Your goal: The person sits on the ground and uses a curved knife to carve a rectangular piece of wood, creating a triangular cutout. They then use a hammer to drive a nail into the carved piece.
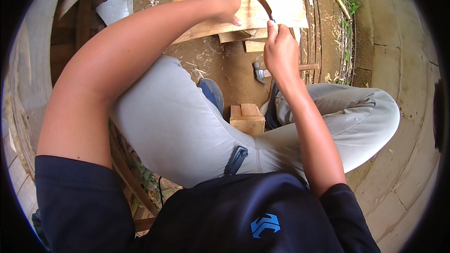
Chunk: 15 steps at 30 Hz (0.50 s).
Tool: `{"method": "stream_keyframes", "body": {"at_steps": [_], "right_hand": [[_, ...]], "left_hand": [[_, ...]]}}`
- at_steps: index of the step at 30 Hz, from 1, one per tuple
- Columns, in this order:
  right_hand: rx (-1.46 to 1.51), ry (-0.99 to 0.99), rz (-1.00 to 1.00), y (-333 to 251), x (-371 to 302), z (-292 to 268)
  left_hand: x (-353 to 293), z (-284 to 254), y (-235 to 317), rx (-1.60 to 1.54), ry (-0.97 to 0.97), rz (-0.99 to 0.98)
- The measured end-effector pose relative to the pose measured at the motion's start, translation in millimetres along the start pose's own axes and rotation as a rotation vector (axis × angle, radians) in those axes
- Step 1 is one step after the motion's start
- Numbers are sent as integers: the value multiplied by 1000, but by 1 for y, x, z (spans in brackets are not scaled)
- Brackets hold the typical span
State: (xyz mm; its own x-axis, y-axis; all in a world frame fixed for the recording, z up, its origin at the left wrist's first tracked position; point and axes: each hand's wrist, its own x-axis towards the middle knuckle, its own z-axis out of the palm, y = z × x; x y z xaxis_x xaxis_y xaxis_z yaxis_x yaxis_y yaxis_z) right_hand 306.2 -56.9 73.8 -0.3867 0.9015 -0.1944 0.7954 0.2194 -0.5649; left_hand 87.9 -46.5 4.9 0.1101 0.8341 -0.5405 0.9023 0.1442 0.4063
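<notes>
Gripping the curved-bladed tool (266, 8), the fingers of the right hand (282, 47) close around its handle, which is mostly hidden in the fist. With 12 o'clock straight ahead of the person, the dark, slim blade leaves the top of that fist and bends toward 11 o'clock, over the wooden board (253, 17). The left hand (228, 9) rests on the board, at 10 o'clock from the right; its thumb tip shows, but whether its other fingers grip or only press, I cannot tell. From the left hand the board stretches toward 8 and 3 o'clock. It looks flat, long and pale yellow, and lies over other wood pieces (254, 46). Between 7 and 8 o'clock from the right fist sits the head of a claw hammer (259, 73); at 7 o'clock, farther off, stands a small wooden block (247, 124).
</notes>
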Motion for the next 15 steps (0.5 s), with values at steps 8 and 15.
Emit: {"method": "stream_keyframes", "body": {"at_steps": [8,15], "right_hand": [[-64,-10,-3,2,-3,9],[-120,-24,-42,1,-5,10]], "left_hand": [[-1,-1,2,37,3,2],[-1,-2,3,52,-1,9]]}}
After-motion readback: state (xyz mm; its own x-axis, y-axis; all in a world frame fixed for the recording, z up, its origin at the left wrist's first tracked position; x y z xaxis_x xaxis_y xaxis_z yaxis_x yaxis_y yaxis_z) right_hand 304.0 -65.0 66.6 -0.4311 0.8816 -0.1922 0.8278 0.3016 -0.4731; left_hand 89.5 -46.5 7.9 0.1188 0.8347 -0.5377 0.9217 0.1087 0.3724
